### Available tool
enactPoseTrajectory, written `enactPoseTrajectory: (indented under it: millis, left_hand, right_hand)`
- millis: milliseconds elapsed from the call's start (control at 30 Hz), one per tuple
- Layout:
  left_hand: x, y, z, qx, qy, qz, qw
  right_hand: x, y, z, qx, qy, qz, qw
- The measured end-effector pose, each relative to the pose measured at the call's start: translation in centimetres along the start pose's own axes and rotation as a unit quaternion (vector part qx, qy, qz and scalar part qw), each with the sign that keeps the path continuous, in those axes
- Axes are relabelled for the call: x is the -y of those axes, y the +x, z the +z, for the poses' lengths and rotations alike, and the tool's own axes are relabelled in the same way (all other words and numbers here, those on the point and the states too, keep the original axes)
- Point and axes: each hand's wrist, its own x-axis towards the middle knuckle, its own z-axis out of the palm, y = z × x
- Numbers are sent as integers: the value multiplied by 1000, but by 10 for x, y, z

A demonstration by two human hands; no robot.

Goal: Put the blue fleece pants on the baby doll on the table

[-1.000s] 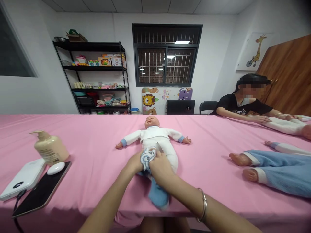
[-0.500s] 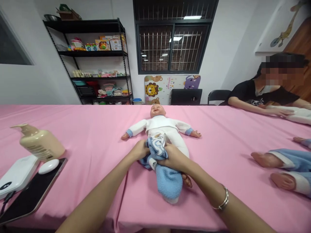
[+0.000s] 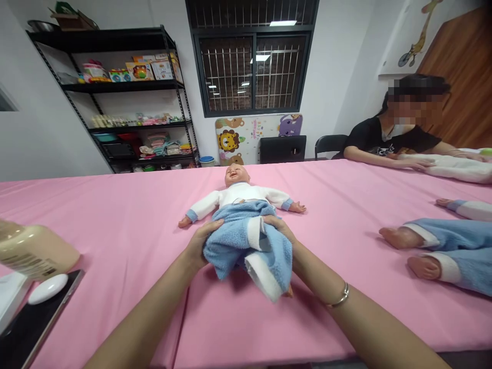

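A baby doll [image 3: 240,192] in a white top with blue cuffs lies on its back, head away from me and arms spread. Blue fleece trousers [image 3: 234,233] with white leg cuffs are bunched over its belly and legs. My left hand [image 3: 200,242] is closed on the left side of the trousers, thumb on top. At their right side, my right hand [image 3: 284,231] grips the cloth near a folded-up white cuff. The doll's legs are mostly hidden under the cloth; part of one foot shows below the right side.
On the pink-covered table [image 3: 126,220], a pump bottle [image 3: 38,251], a phone [image 3: 46,318] and a white oval case [image 3: 48,288] lie at left. Another doll's blue-trousered legs [image 3: 457,251] are at right. A co-worker [image 3: 380,138] sits far right, hands on a white-clothed doll.
The bunched trousers have been opened out and drawn up over the doll's lower body, their blue side now showing. My hands have moved apart to either side. The view has shifted to the right.
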Motion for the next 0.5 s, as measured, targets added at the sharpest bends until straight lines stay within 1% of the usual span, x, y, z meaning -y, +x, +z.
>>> enactPoseTrajectory:
  millis: [67, 100, 133, 200, 267, 333, 400, 433, 500]
  left_hand:
    - [-1, -1, -3, 13, 21, -10, 1000]
    - [0, -1, -3, 7, 39, -6, 999]
    - [0, 0, -3, -12, 59, 6, 998]
    - [2, 4, -2, -81, 88, 48, 992]
    - [6, 9, -1, -157, 97, 99, 978]
    - [10, 13, -1, -197, 106, 125, 967]
    - [13, 14, -3, -195, 115, 114, 967]
    - [13, 13, -4, -183, 115, 98, 972]
    - [14, 10, -6, -140, 106, 69, 982]
  right_hand:
    - [3, -2, 2, 4, 24, -11, 1000]
    - [5, -3, 3, -2, 30, -13, 999]
    - [6, -4, 4, -12, 34, -11, 999]
    - [7, -6, 4, -32, 39, 15, 999]
    - [6, -6, 4, -40, 43, 48, 997]
    - [4, -6, 3, -37, 38, 71, 996]
    - [2, -5, 2, -41, 23, 69, 997]
    - [2, -4, 2, -50, 13, 60, 997]
    - [1, -3, 2, -69, -3, 33, 997]
